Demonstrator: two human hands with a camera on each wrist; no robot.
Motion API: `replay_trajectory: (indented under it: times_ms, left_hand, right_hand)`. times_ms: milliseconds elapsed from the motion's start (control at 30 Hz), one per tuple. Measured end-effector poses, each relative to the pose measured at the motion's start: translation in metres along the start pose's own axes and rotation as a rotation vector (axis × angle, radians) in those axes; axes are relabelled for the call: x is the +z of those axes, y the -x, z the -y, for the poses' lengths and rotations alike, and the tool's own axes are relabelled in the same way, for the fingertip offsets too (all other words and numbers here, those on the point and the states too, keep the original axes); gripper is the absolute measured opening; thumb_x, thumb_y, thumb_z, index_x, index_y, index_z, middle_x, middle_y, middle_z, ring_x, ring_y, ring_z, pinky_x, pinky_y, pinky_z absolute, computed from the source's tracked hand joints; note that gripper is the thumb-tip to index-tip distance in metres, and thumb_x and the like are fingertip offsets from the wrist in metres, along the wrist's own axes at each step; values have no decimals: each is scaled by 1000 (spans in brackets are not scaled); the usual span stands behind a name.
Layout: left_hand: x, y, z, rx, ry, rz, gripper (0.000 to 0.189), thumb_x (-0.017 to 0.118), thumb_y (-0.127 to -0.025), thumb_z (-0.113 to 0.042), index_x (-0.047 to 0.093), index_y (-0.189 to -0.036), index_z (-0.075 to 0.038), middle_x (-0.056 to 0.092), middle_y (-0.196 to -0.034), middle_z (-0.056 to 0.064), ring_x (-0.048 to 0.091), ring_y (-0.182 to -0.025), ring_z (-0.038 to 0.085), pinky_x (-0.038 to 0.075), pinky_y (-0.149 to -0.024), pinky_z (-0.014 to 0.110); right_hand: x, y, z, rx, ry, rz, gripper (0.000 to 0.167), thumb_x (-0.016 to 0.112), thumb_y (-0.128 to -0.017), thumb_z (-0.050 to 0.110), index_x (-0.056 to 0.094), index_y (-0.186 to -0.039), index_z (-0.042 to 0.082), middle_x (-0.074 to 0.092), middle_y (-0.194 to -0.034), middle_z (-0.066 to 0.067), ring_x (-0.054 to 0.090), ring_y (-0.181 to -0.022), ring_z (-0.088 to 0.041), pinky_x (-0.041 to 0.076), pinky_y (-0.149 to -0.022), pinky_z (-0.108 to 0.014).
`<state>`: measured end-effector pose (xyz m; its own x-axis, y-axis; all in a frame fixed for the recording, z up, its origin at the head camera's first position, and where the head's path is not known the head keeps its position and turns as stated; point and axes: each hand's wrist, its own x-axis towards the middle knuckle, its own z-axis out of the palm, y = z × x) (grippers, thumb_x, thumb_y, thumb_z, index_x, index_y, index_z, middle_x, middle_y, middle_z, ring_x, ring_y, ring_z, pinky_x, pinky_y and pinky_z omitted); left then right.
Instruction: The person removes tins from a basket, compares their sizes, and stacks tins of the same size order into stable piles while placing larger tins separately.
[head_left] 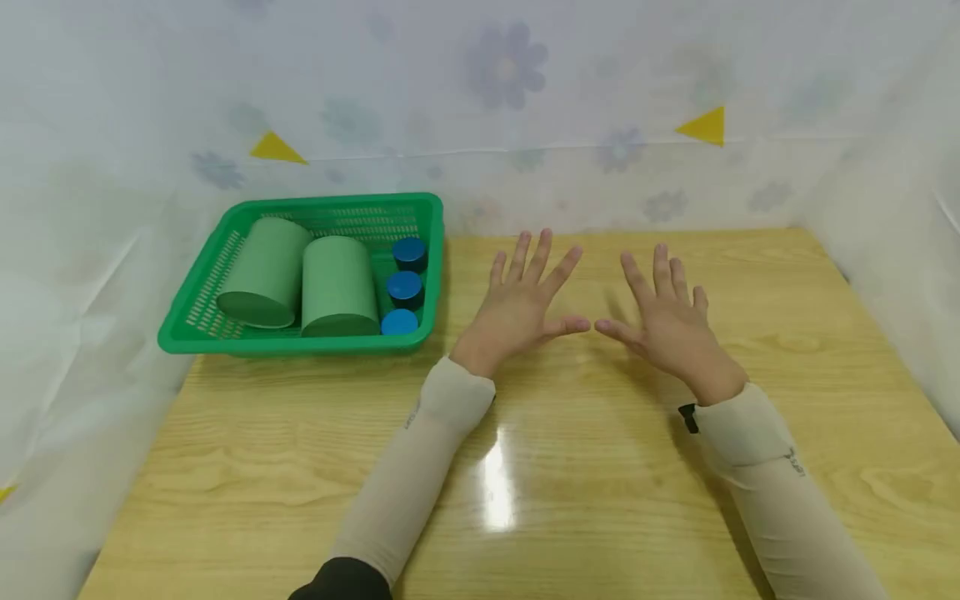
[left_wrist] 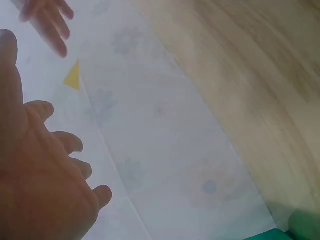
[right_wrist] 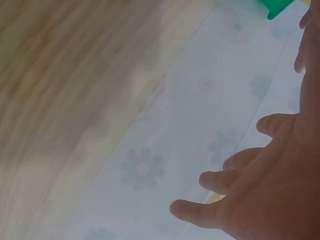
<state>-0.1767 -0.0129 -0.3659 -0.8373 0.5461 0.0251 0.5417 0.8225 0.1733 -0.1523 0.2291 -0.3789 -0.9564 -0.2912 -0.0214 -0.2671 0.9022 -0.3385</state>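
Both hands are held over the wooden table with fingers spread and nothing in them. The left hand (head_left: 517,304) is just right of a green basket (head_left: 300,345). Across from it, the right hand (head_left: 671,325) has its thumb pointing at the left thumb, with a small gap between the tips. Two light green cylinders (head_left: 266,271) lie on their sides in the basket. Along its right side are three blue-topped round pieces (head_left: 406,287). In the left wrist view the left palm (left_wrist: 40,185) shows at the left edge; the right palm (right_wrist: 280,190) fills the right wrist view's lower right.
The wooden table (head_left: 585,500) reaches back to a white flowered sheet (head_left: 570,192), which also hangs at both sides. Yellow triangles (head_left: 705,127) are stuck on the sheet. The basket's rim stands up at the back left of the table.
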Motion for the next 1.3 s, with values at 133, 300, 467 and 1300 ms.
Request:
replay_trajectory:
  times_ms: [133,300,467,1300]
  left_hand:
    - [-5,7,-3,26,-9,-23,96,39,-93,-76,-15,-161,-34,-27,-164,10,-28,-147,32,-8,-118,59]
    - [-15,16,-1,33,-34,-59,97,43,-93,-75,-9,-163,-32,-21,-165,11,-24,-148,32,-5,-119,58]
    - [-25,30,7,10,-52,-83,97,45,-93,-74,-5,-164,-30,-18,-166,12,-21,-149,32,1,-119,60]
    - [-68,120,98,-100,77,-210,98,61,-94,-56,2,-165,-24,-17,-167,7,-16,-152,30,-1,-117,64]
  right_hand:
    - [-5,0,4,-35,-57,-15,99,52,-98,64,-7,-164,19,-25,-162,-19,-15,-146,-51,4,-103,-83]
    - [-11,-2,12,-74,-131,-47,96,56,-99,57,-2,-164,16,-22,-164,-17,-8,-147,-53,5,-106,-80]
    - [-18,-6,24,-118,-198,-99,95,62,-98,52,5,-165,16,-11,-166,-17,2,-148,-51,9,-108,-78]
    - [-27,-40,77,-286,-379,-113,81,65,-98,45,25,-162,16,25,-165,-8,20,-151,-31,23,-116,-59]
